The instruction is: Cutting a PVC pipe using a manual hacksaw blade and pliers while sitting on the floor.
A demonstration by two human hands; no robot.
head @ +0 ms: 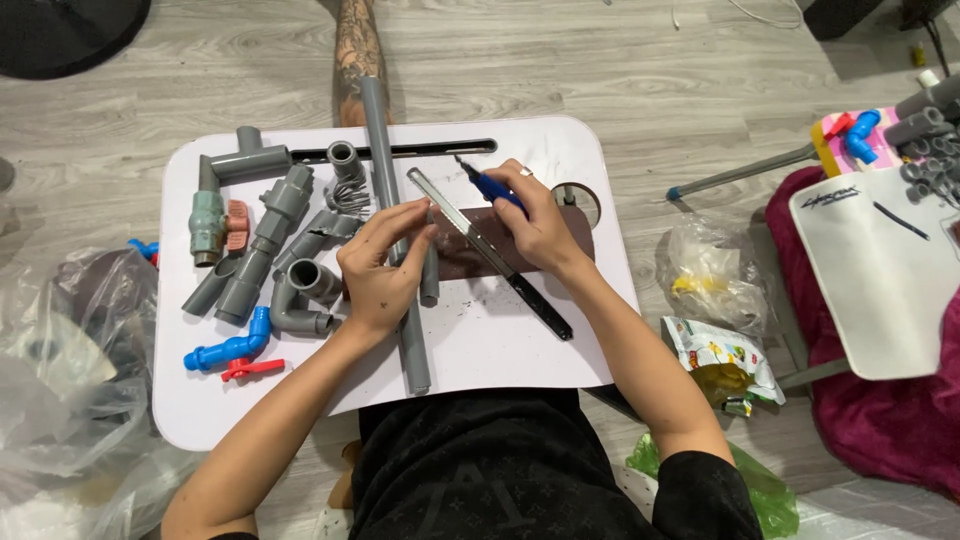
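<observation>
Both hands are working close together on the white lap table, the left hand pinching the long grey plastic pipe running away from the person, the right hand gripping a blue-handled knife beside a metal ruler.

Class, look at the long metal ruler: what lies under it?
Under the ruler lie a dark brown mat and the white tray table. The right hand covers part of it.

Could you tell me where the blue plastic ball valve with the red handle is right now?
In the head view, the blue plastic ball valve with the red handle lies at the left front of the white lap table, just in front of the grey pipe elbows, left of the left hand.
</observation>
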